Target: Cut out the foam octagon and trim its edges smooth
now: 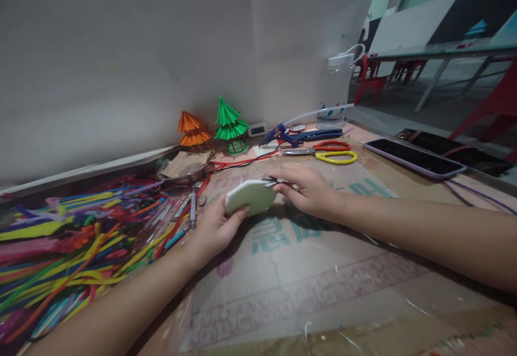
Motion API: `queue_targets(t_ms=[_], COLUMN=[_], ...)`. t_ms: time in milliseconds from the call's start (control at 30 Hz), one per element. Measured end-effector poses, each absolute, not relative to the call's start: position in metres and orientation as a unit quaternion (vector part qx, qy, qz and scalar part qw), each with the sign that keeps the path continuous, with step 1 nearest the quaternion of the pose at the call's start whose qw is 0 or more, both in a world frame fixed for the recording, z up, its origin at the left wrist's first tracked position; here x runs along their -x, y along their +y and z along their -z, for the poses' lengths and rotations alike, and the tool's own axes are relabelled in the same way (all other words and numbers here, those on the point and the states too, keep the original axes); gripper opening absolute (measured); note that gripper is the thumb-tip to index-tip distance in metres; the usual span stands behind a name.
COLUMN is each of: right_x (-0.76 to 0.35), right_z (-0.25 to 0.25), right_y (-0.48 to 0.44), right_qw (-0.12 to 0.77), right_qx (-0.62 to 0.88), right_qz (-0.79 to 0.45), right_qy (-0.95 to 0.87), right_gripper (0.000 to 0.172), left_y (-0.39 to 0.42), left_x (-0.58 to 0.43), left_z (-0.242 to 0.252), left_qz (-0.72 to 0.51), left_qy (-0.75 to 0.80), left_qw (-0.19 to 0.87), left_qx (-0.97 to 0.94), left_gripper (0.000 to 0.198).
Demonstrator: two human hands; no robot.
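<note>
Pale green, a disc (pixel 251 196) tilts, left hand (pixel 218 231) clasping it, right hand (pixel 312 187) angled inward, pinching something dark (pixel 269 181).

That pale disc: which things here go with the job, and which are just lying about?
Likely for the job:
pale disc, in the left hand with the right hand at its edge
glue gun
scissors
colourful strips

Probably just lying about:
phone
water bottle

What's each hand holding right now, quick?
Left hand: closed, holding the pale disc by its edge.
Right hand: closed, pinching a small dark item at the disc's rim; can't tell what it is.
</note>
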State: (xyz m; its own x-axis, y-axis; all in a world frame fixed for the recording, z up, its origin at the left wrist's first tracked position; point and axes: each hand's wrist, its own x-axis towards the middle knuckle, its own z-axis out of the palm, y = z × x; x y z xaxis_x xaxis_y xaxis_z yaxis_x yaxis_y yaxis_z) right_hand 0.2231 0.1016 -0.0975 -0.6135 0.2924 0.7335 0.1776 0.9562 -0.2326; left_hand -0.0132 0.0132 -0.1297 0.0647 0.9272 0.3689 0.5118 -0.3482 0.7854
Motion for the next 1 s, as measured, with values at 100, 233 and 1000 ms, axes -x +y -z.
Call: queue_targets(t_ms=[100,233,1000], right_x=[-0.224,-0.224,-0.219], right_z=[0.096,0.097,0.107], right_y=[0.1,0.1,0.099], right_qw=[0.413,0.416,0.413], right_qx=[0.127,0.13,0.152], right_qz=[-0.07,-0.077,-0.12], right_qy=[-0.899,-0.897,-0.89], right_gripper=[0.029,0.028,0.02], left_y=[0.011,0.01,0.011], left_x=[0.014,0.013,0.01], left_z=[0.13,0.129,0.118], left_qz=[-0.428,-0.425,-0.434], left_qy=[0.525,0.521,0.533], left_qw=[0.223,0.223,0.211], left_qx=[-0.701,-0.706,-0.696], left_gripper=[0.034,0.033,0.023])
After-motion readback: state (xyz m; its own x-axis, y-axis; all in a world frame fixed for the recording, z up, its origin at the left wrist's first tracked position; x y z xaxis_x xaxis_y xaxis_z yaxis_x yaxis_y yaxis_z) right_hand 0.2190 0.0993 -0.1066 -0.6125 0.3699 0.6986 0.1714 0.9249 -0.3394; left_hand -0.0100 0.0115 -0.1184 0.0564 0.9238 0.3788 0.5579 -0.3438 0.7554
